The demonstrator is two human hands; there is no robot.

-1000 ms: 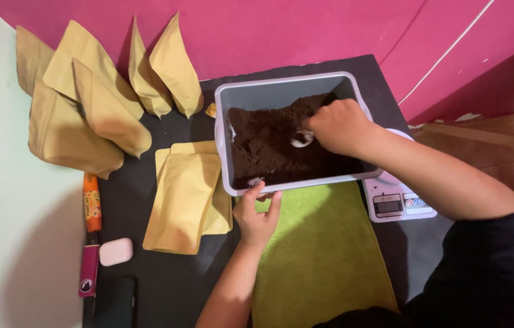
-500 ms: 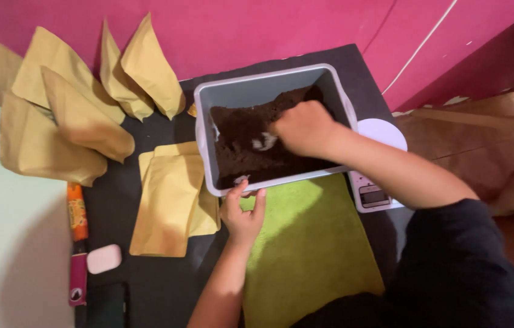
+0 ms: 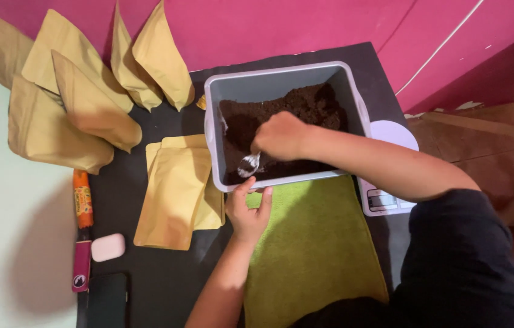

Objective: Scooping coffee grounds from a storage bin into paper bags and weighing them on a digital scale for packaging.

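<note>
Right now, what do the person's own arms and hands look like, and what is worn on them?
Both forearms are bare, with no gloves, rings, watch or bracelet visible. The left hand and its forearm show no sleeve at all within the picture. The right hand is also uncovered; a black sleeve of plain fabric, without any visible marking, covers the upper right arm down to about the elbow.

A black tabletop (image 3: 165, 273) carries a grey tub (image 3: 281, 76); left of the tub lie flat kraft pouches (image 3: 175, 194), below it a green cloth (image 3: 311, 243), right of it a white scale (image 3: 387, 197).
</note>
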